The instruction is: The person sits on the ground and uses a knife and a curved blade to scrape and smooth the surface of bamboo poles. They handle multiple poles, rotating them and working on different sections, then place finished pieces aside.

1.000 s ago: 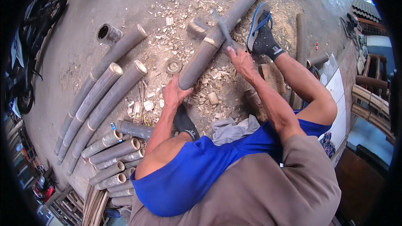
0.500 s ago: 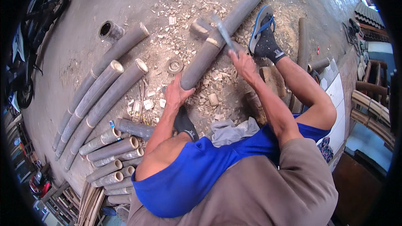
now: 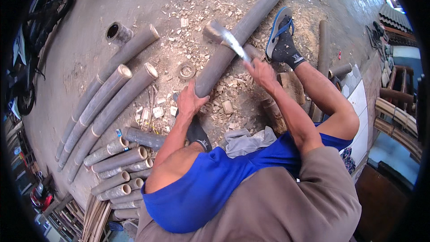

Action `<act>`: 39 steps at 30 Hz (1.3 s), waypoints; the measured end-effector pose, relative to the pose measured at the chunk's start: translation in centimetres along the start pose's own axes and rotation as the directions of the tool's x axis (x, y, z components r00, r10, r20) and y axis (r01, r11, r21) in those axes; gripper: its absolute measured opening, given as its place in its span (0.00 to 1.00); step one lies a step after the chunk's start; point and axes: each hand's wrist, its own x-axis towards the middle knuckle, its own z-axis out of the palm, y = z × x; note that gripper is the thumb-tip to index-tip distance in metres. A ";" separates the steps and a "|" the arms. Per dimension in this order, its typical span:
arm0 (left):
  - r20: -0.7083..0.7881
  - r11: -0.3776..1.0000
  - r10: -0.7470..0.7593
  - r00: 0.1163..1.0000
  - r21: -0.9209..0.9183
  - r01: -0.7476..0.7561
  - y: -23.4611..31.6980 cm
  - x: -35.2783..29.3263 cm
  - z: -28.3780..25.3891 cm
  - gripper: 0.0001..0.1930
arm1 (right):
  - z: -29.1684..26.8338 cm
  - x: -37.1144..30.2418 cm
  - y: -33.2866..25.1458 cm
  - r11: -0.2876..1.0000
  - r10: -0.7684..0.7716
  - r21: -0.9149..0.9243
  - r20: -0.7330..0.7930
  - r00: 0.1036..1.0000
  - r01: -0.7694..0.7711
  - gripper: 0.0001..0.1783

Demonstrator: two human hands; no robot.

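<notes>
Lower and nearer to the person than half a second ago, the knife (image 3: 234,44) has swung toward them and now shows bright and blurred across the bamboo pole (image 3: 262,13), close by a pale joint; whether its edge touches the pole cannot be told. The pole itself lies almost as before.

The right hand (image 3: 263,72) has its grip closed on the handle end of the knife. The left hand (image 3: 191,101) keeps its grip wrapped around the near end of the pole, thumb on one side and fingers on the other. From there the pole runs slantwise up and to the right, past the top of the view, crossing over a short log (image 3: 212,30) on the floor (image 3: 85,49). The right foot, in a dark sock and a blue-strapped sandal (image 3: 278,28), stands just beside the pole.

Wood chips (image 3: 228,106) are strewn around it, with a bamboo ring (image 3: 186,70) near the left hand. Farther left lie three long poles (image 3: 123,92) side by side and a short hollow tube (image 3: 121,35). Below them are a pile of cut bamboo (image 3: 118,157) and a bundle of strips (image 3: 96,217). A grey cloth (image 3: 250,142) lies between the legs.
</notes>
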 end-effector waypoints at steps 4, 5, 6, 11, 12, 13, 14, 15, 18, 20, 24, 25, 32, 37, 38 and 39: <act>0.076 0.995 -0.044 0.996 -0.090 0.050 0.0 0.2 -0.6 0.48 | 1.3 -1.6 -2.0 0.955 -0.275 -0.087 0.105 0.956 0.284 0.40; 0.094 0.992 -0.050 0.994 -0.109 0.060 -0.2 0.3 -0.6 0.48 | 0.5 -1.9 -2.4 0.886 -0.382 -0.191 0.214 0.899 0.422 0.39; 0.077 0.994 -0.032 0.997 -0.104 0.040 -0.3 0.4 -0.6 0.48 | 0.4 -1.5 -1.7 0.941 -0.286 -0.149 0.130 0.950 0.303 0.39; 0.157 0.966 -0.038 0.987 -0.249 0.077 0.5 0.8 -1.0 0.49 | 2.1 -1.9 -1.0 0.981 -0.183 -0.058 0.057 0.981 0.187 0.38; 0.153 0.971 -0.052 0.987 -0.224 0.086 0.2 0.8 -1.0 0.49 | 2.3 -2.6 -1.8 0.960 -0.266 -0.063 0.104 0.958 0.273 0.38; 0.149 0.975 -0.066 0.987 -0.200 0.095 0.0 0.8 -0.9 0.48 | 1.0 -2.6 -2.3 0.898 -0.356 -0.192 0.210 0.911 0.395 0.37; 0.145 0.979 -0.080 0.986 -0.175 0.105 -0.2 0.8 -0.8 0.48 | 0.7 -1.5 -1.8 0.951 -0.256 -0.148 0.119 0.959 0.272 0.37; 0.107 0.981 -0.058 0.993 -0.178 0.076 0.4 0.6 -0.9 0.47 | 0.2 -0.1 -0.4 0.986 -0.133 -0.094 0.036 0.990 0.136 0.37; 0.126 0.975 -0.027 0.992 -0.214 0.054 0.4 1.0 -0.7 0.49 | -1.0 1.2 0.1 0.994 -0.044 0.097 -0.018 0.999 0.045 0.39; 0.143 0.965 -0.035 0.989 -0.252 0.071 -1.1 1.3 -0.1 0.50 | -0.7 0.4 -0.9 0.976 -0.202 -0.054 0.115 0.973 0.209 0.40; 0.176 0.957 -0.081 0.981 -0.260 0.126 0.5 0.8 -1.1 0.48 | -0.8 0.9 0.4 0.995 -0.044 -0.084 0.075 0.996 0.050 0.42; 0.214 0.948 -0.091 0.973 -0.281 0.150 0.4 0.6 -1.0 0.49 | -0.4 0.7 1.0 0.999 -0.042 -0.006 0.042 0.998 0.042 0.42; 0.218 0.938 -0.060 0.974 -0.322 0.130 0.2 1.2 -1.5 0.48 | -1.5 1.6 -0.3 0.999 0.045 -0.011 0.084 0.995 -0.044 0.43; 0.332 0.914 -0.073 0.940 -0.355 0.196 -0.5 1.1 -1.4 0.48 | -0.5 1.7 0.6 0.993 -0.114 -0.012 0.053 0.992 0.114 0.42; 0.308 0.915 -0.056 0.950 -0.365 0.172 -0.6 1.9 -1.2 0.48 | -0.8 1.6 0.6 0.991 -0.117 -0.056 0.080 0.990 0.122 0.42; 0.295 0.915 -0.053 0.954 -0.369 0.165 -0.6 1.7 -1.0 0.48 | -0.7 0.8 0.5 0.987 -0.116 -0.093 0.124 0.985 0.128 0.42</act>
